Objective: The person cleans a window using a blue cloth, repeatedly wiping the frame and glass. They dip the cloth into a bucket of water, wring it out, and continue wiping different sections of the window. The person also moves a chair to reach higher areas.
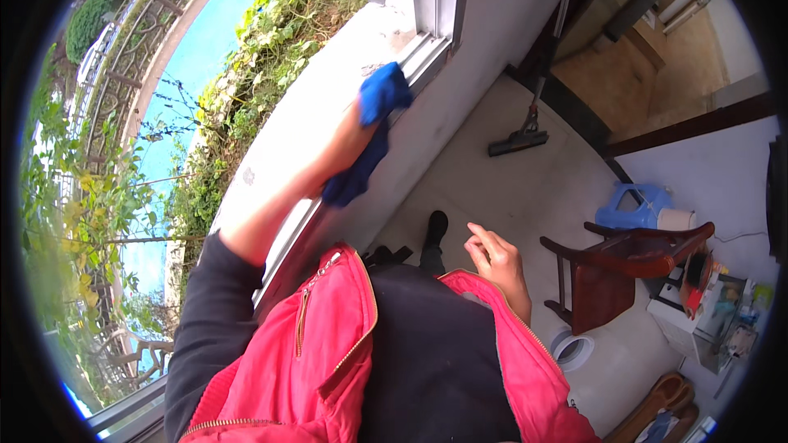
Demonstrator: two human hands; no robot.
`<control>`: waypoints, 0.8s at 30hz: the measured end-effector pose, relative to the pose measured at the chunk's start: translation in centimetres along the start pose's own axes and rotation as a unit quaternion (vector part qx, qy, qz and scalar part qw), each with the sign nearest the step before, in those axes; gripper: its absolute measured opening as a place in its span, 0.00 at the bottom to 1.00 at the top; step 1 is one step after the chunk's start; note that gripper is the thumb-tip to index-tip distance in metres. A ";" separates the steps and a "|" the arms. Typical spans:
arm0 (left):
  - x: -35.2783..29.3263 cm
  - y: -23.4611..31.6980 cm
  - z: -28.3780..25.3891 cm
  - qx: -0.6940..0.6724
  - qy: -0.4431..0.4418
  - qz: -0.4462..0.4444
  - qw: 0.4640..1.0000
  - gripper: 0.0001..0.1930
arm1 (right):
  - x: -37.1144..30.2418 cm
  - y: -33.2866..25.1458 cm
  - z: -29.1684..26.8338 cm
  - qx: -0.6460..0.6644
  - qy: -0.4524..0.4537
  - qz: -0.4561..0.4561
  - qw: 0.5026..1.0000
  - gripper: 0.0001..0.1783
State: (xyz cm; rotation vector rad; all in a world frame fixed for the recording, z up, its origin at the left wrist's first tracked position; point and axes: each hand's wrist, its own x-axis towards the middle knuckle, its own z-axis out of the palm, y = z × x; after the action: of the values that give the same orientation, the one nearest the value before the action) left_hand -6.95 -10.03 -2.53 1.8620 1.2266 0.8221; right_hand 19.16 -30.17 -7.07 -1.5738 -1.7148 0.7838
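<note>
My left arm reaches out over the window sill, and my left hand (355, 133) is closed on a blue cloth (384, 92). The cloth covers most of the fingers and hangs down in a darker fold on the room side. It lies against the metal window track (427, 56), near the corner of the frame. In front of my open red jacket, my right hand (498, 265) hovers with loosely bent fingers, somewhat apart, holding nothing.
Outside the window are green plants (246, 82) and a blue path (185, 57). Indoors, a long-handled floor mop (519, 142) leans by a doorway. A brown wooden chair (605, 291), a blue plastic jug (632, 212) and a cluttered white stand (685, 324) are at the right.
</note>
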 end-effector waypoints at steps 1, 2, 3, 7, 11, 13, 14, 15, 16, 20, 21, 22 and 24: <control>3.1 -0.5 1.0 0.020 -0.005 -0.011 1.000 0.21 | 0.3 0.1 0.0 0.008 -0.005 -0.013 1.000 0.17; 5.9 -0.9 2.7 -0.026 0.027 0.101 0.994 0.20 | 0.7 0.1 0.0 0.015 -0.010 -0.025 1.000 0.17; 9.6 -1.1 3.6 0.048 0.018 0.092 0.994 0.18 | 1.2 0.0 0.0 0.021 -0.027 -0.025 0.999 0.17; 12.2 -0.5 3.9 0.107 -0.032 0.005 0.994 0.18 | 3.1 -1.7 0.4 0.007 -0.037 -0.073 0.997 0.16; 2.9 0.2 -0.3 0.006 -0.070 -0.065 0.995 0.17 | 4.2 -3.4 1.2 0.018 -0.089 -0.098 0.991 0.16; -3.9 -0.1 -2.3 -0.020 -0.053 -0.110 0.992 0.17 | 4.7 -4.0 1.9 0.028 -0.123 -0.102 0.987 0.15; -7.3 -0.2 -3.3 -0.042 -0.025 -0.093 0.994 0.18 | 4.9 -4.2 2.3 0.027 -0.125 -0.120 0.984 0.15; -10.5 -0.2 -4.3 -0.020 -0.024 -0.136 0.990 0.19 | 5.2 -4.5 2.7 0.023 -0.136 -0.129 0.982 0.15; -13.3 0.0 -5.3 -0.015 -0.011 -0.145 0.989 0.19 | 5.4 -4.7 3.2 0.016 -0.151 -0.128 0.980 0.15; -23.2 2.7 -10.8 0.032 -0.042 -0.264 0.963 0.19 | 6.0 -5.4 5.0 0.026 -0.184 -0.165 0.969 0.15; -24.8 3.8 -11.6 0.066 -0.050 -0.300 0.950 0.18 | 6.0 -5.6 5.5 0.029 -0.187 -0.171 0.967 0.15; -25.8 4.8 -12.3 0.088 -0.049 -0.308 0.946 0.17 | 6.0 -5.6 5.8 0.034 -0.194 -0.174 0.965 0.15; -25.4 5.8 -12.6 0.152 -0.068 -0.297 0.940 0.15 | 6.0 -5.6 6.4 0.044 -0.196 -0.175 0.964 0.16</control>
State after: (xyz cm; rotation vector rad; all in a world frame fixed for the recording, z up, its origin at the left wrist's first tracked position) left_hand -23.21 -32.33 6.09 1.5915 1.7705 0.1756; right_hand 10.42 -24.65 -5.93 -1.0562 -2.1303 1.0165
